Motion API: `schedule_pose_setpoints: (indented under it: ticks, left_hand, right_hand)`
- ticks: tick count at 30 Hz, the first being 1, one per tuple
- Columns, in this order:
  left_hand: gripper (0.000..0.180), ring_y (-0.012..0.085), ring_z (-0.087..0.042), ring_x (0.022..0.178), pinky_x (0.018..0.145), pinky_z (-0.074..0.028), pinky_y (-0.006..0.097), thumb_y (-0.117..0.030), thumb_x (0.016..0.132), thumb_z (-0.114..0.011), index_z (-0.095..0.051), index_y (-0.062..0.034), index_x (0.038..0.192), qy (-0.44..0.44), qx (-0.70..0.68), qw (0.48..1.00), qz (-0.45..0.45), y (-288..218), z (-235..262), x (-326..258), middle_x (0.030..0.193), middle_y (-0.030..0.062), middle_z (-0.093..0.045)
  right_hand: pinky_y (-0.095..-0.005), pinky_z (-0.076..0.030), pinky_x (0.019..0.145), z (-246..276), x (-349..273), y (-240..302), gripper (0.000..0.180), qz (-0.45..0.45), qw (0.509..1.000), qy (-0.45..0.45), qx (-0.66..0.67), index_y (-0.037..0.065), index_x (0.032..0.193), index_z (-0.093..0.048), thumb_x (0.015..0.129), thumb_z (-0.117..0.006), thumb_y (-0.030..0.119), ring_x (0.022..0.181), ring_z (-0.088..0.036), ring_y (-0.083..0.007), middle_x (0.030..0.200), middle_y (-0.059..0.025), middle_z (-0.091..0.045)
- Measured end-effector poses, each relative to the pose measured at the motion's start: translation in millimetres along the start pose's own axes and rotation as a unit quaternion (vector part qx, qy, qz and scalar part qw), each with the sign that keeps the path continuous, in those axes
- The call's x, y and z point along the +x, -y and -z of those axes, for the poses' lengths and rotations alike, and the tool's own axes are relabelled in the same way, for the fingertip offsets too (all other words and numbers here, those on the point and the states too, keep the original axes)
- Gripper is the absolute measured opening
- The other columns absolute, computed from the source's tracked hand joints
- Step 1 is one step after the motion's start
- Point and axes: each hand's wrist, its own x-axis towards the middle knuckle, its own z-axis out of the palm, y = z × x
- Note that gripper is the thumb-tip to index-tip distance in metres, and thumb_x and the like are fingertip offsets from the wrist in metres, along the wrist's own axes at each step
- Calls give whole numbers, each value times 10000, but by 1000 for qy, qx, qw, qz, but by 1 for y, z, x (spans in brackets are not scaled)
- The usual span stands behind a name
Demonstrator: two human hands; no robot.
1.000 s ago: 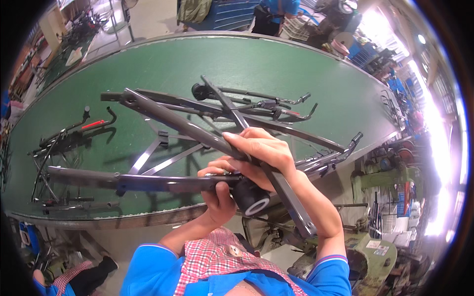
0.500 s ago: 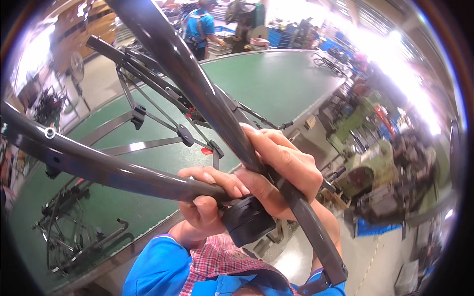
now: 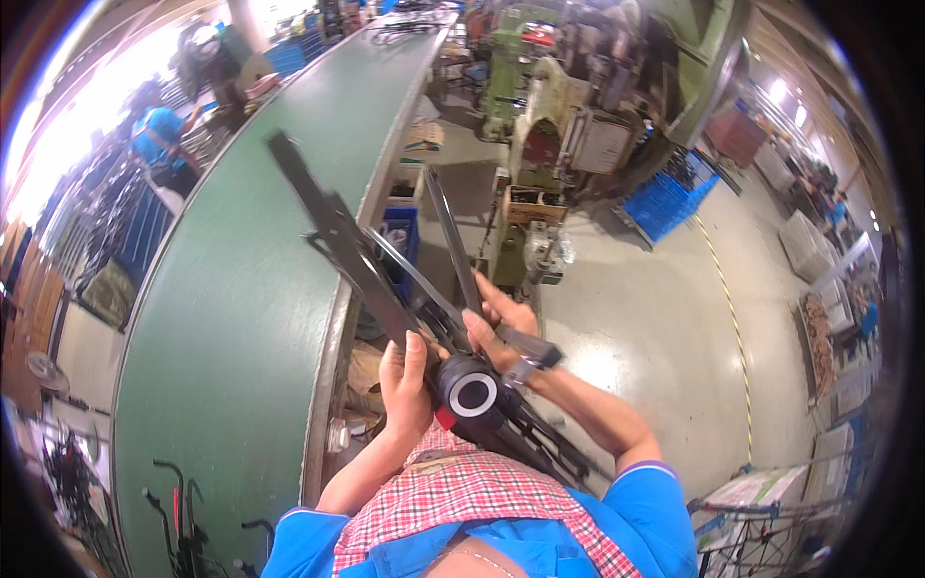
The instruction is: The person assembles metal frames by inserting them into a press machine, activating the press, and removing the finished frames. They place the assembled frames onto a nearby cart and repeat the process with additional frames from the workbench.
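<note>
In front of my plaid apron I hold a dark grey folding tubular metal frame point(image 3: 371, 289) in both hands. Its bars are drawn close together, and several thinner black tubes trail toward my right forearm. A round black wheel point(image 3: 473, 393) with a pale ring sits at its near end, beside a small red part point(image 3: 444, 417). My left hand point(image 3: 407, 387) is closed round the thick tube, thumb along its top. Wrapped about the bars on the other side is my right hand point(image 3: 499, 328); some of its fingers are hidden behind them.
A long green worktable point(image 3: 241, 289) runs along my left, with more black tubular frames point(image 3: 178, 520) at its near end. Green machines point(image 3: 544, 125) and a blue bin point(image 3: 670, 197) stand ahead to the right. A person in blue point(image 3: 159, 140) works beyond the table.
The frame has swung from over the green table to in front of me, its bars now closer together. The view has turned right, and both hands have shifted their hold.
</note>
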Motion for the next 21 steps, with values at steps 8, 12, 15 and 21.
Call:
schedule_pose_setpoints:
  ticks: [8,12,15,21]
  left_hand:
    - [372,90,-487,737,648,-424,239,-392,948,-502,-548,-22,952,-6,120,948,296,111,40,20,836,-2,-541]
    - [409,96,-480,747,671,-421,245,-412,946,-496,-555,-9,978,27,119,929,349,139,31,40,841,-3,-533]
    - [373,86,-443,728,664,-398,239,-390,950,-500,-551,-20,949,67,156,923,344,144,14,60,824,-16,-510]
    - [365,75,-422,678,601,-371,237,-389,955,-488,-529,-34,880,121,159,916,347,144,-9,94,754,-14,-489]
  right_hand:
    - [-179,-312,511,-11,-69,-81,524,-165,962,-210,58,27,1335,-458,855,-650,108,569,-371,-8,703,75,-486]
    - [-179,-270,491,4,-69,-103,514,-205,947,-247,-15,54,1329,-476,852,-662,97,569,-320,-9,718,98,-469]
    - [-199,-387,553,13,-54,-105,507,-191,924,-324,65,13,1328,-460,875,-639,157,641,-433,-26,810,54,-548]
    - [-181,-303,486,32,-35,-107,481,-210,915,-341,40,83,1336,-474,884,-631,127,580,-364,-17,705,59,-537]
